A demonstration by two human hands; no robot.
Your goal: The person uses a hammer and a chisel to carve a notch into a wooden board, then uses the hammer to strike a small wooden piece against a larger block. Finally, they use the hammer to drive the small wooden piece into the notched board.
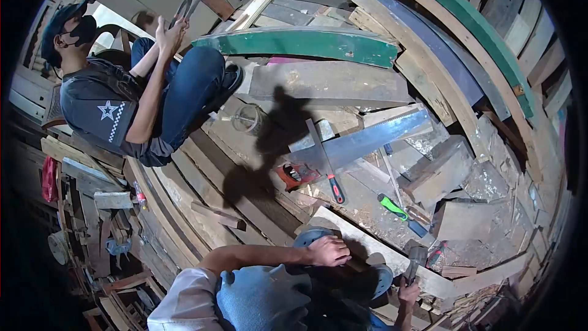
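At the bottom centre my left hand (329, 251) is closed, its fingers curled down near a blue sandal (313, 235). Whatever lies under those fingers is hidden. Lower right, my right hand (409, 293) grips a hammer (417, 256), head up, beside a second blue sandal (382, 281). Beyond my hands lie a hand saw (367, 141) with an orange handle and, across its blade, a long flat tool with a red-and-black handle (335, 190). A green-handled tool (392, 207) rests closer to the hammer.
Another person (116, 98) sits at the left, hands raised around a grey tool (185, 7). A green curved plank (300, 45) and several curved timbers (422, 61) line the far side. Wood blocks (441, 171), shavings and a round container (247, 120) lie among them.
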